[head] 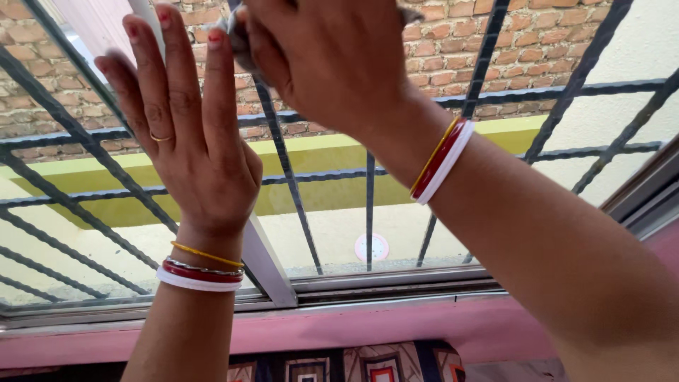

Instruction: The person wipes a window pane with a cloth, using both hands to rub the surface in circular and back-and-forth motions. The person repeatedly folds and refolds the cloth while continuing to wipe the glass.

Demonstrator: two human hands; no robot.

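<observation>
The left hand (191, 134) lies flat on the window pane (332, 233), left of the right hand (332, 56); bars (286, 170) stand behind.

Beyond our dark grille (286, 166) we see a brick wall (523, 42), a yellow ledge (318, 152); below the sill (396, 329), a patterned cloth (368, 364).

Head view — close, facing window (332, 233)

The window frame (269, 269) looks like smooth, pale metal with a dull sheen. The grille (283, 159) behind it is dark matt metal. The brick wall (523, 42) outside is rough. The cloth (237, 32) in the right hand (332, 60) is soft grey fabric. The bangles (440, 161) look glossy.
</observation>
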